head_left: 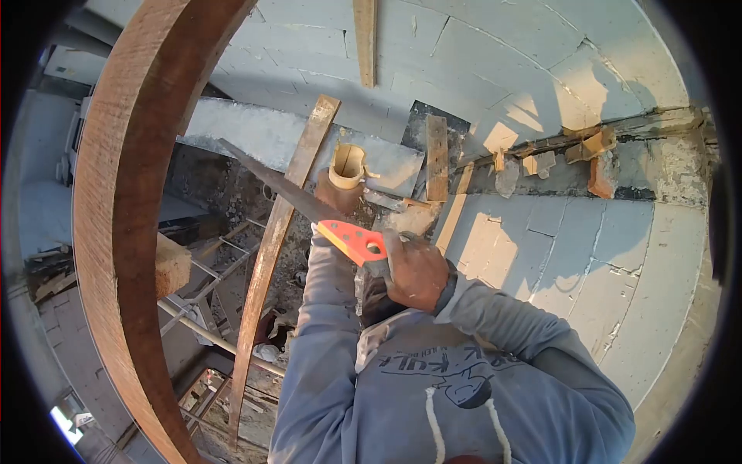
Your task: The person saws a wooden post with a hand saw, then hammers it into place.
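1. The handsaw (313, 207) is in the right hand (417, 272), slanting across the left wrist, its tip toward the upper left.
2. Its handle (349, 238) is bright orange-red, with small grey spots, an oval hole and a dark grip at the hand end. The long, dull grey-brown blade (286, 189) tapers to a narrow tip and passes in front of a long wooden strip (267, 267).
3. The right fingers are closed around the grip.
4. The pipe piece (348, 164) is short, hollow and pale yellow, its round mouth facing the camera. Its rim looks uneven, a dark line runs down the inside, and a thin yellowish bit sticks out at its right side.
5. The left hand (340, 195) is at the lower end of the pipe piece, the arm stretched forward. How far its fingers close cannot be told, as the pipe piece and saw partly hide them.
6. The pipe piece stands out against a grey, whitish-smeared ledge (255, 127), just right of the wooden strip. Further right, a short board (437, 158) lies over a black panel (417, 124).
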`<move>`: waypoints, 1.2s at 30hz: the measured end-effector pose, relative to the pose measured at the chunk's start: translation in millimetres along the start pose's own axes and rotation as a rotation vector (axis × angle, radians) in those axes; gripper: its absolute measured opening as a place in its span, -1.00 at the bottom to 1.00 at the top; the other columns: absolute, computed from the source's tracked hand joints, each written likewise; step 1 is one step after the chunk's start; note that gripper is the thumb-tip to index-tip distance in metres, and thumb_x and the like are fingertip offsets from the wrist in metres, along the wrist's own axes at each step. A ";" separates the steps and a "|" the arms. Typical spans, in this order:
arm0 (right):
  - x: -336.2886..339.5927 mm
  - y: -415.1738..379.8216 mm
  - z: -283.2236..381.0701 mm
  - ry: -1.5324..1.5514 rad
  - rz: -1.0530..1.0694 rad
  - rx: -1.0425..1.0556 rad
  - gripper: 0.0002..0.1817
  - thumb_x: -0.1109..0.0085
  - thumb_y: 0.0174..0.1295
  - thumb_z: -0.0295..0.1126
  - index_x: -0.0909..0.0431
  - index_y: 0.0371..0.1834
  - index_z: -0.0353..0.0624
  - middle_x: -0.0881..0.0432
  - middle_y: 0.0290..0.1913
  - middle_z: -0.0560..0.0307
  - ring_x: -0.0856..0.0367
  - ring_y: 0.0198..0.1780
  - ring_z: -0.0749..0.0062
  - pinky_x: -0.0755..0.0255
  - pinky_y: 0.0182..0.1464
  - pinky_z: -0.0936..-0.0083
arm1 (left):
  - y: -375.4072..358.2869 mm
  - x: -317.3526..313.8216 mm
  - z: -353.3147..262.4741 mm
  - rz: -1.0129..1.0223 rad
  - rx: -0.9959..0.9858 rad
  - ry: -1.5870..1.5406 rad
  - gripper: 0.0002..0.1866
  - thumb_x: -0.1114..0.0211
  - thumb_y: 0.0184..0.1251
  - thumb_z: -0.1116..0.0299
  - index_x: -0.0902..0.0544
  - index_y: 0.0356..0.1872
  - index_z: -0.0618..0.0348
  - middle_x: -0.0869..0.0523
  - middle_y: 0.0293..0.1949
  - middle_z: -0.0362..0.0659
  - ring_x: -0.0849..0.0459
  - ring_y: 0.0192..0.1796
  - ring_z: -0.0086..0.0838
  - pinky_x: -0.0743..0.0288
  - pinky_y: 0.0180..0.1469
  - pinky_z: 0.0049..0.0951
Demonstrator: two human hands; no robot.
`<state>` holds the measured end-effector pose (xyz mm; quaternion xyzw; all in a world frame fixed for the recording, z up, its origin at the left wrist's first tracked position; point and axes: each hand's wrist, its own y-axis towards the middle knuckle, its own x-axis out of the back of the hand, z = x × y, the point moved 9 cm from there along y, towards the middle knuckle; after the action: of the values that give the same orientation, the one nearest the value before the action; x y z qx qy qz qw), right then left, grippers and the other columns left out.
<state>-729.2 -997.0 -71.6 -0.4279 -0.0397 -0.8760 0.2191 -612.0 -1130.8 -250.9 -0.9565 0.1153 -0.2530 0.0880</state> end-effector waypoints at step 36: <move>-112.3 169.0 -315.6 0.985 -0.431 -0.291 -0.39 0.02 0.41 0.09 -0.50 0.10 -0.33 -0.61 -0.05 -0.17 -0.62 -0.03 0.16 -0.45 0.04 0.36 | 58.5 -21.3 41.3 -0.026 0.177 0.259 -0.44 -0.60 -0.10 0.31 -0.57 -0.03 0.23 -0.68 -0.10 -0.10 -0.69 -0.09 -0.39 -0.58 -0.03 -0.37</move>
<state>-829.3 -1191.1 -376.7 0.0239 0.1018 -0.9939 -0.0338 -619.5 -1176.7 -309.4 -0.9059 0.0904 -0.3844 0.1530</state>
